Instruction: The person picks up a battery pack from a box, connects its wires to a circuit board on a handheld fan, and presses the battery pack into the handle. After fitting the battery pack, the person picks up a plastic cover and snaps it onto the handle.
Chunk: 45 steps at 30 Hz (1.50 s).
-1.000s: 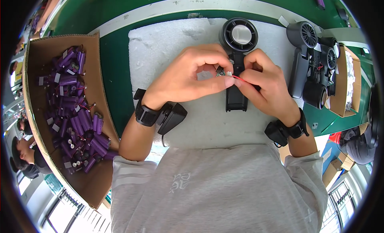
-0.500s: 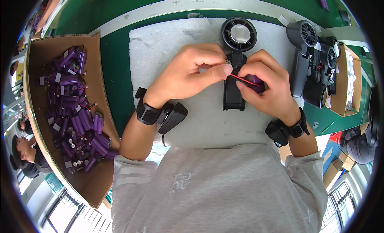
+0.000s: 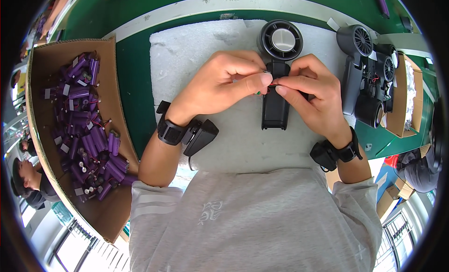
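A black handheld fan lies on a white foam pad, its round head pointing away from me and its handle open toward me. Over the upper handle, my left hand is closed in a pinch on something small that its fingertips mostly cover; a speck of green shows under the thumb. From the right, my right hand pinches a short red wire close to the left fingertips. Both thumbs nearly meet above the handle. Whatever lies behind the right fingers is mostly hidden.
On the left stands a cardboard box holding many purple battery packs with wires. Several dark fans lie to the right of the foam pad, beside a smaller cardboard box. Another person sits at the far left.
My right fingertips have moved left and slightly up along the red wire, closer to my left hand. The purple battery pack seen behind my right fingers is now hidden.
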Each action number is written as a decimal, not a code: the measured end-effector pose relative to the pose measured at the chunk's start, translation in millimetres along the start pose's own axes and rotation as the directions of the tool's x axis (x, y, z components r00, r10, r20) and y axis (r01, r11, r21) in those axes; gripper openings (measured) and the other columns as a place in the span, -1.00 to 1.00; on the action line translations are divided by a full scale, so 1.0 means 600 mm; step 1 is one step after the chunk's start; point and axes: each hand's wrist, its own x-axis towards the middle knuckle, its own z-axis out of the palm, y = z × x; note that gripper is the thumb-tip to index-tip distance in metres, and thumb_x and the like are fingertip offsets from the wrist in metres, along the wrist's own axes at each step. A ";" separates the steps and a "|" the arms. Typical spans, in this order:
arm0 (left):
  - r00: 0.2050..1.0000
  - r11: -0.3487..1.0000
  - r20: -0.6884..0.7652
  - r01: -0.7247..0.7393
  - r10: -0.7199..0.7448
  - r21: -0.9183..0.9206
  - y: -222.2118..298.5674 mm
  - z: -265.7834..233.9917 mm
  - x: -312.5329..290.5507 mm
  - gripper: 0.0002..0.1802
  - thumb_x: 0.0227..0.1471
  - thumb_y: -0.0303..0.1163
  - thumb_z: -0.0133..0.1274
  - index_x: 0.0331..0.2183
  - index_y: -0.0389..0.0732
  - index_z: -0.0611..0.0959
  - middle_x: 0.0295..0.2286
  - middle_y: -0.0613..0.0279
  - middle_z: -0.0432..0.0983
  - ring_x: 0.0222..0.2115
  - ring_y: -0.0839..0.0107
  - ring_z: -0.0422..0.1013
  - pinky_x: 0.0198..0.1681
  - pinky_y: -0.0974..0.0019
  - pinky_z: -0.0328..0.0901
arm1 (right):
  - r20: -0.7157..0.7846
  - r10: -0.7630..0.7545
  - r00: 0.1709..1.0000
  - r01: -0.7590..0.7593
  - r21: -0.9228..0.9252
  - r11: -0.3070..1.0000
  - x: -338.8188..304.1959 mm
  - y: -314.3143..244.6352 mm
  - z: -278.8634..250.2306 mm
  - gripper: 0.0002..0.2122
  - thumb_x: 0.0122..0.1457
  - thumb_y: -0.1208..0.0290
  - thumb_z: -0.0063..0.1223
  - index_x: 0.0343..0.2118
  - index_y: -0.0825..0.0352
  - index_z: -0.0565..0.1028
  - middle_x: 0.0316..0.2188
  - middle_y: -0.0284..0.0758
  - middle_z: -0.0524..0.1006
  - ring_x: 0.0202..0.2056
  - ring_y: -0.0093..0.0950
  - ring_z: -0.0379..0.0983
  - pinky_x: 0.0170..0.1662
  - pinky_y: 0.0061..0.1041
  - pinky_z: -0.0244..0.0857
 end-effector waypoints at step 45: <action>0.987 0.982 0.108 0.131 -0.117 -0.134 0.009 -0.020 -0.001 -0.69 -0.06 -0.77 0.09 -0.23 -0.28 0.60 -0.29 0.29 0.52 -0.25 0.55 0.44 -0.15 0.44 0.37 | 0.183 0.048 0.982 -0.054 0.029 0.998 0.001 -0.010 -0.012 -0.93 -0.04 0.61 0.21 -0.46 0.43 0.57 -0.42 -0.34 0.28 -0.48 -0.54 0.24 -0.45 -0.58 0.09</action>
